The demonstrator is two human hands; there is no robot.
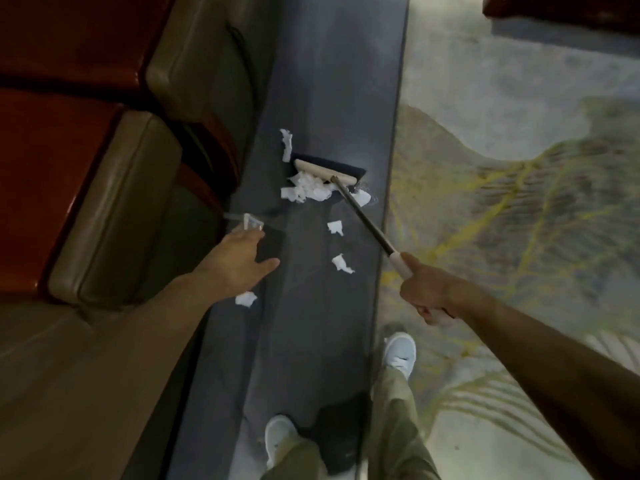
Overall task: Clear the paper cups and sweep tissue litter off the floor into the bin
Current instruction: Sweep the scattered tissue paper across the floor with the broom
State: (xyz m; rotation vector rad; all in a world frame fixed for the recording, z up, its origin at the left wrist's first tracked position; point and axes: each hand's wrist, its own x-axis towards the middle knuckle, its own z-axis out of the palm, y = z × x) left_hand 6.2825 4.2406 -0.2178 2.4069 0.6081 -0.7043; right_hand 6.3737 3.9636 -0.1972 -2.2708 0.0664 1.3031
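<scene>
Tissue point(308, 188) is heaped against the broom head point(327, 169), well ahead of the right hand point(420, 289). The white grip of the broom handle point(363, 220) is clasped by that hand, with the fingers curled tight round it. The dark shaft is angled forward and leftward down to the head on the grey floor strip point(311, 341). Loose scraps point(342, 264) are scattered between the two hands, and one is seen by the left wrist. The left hand point(239, 258) is stretched forward with the thumb spread. A clear object point(252, 223) and something dark are seen at its fingertips, but whether they are held cannot be told. Seats point(114, 209) are found to its left, and carpet point(519, 185) lies right of the right hand.
</scene>
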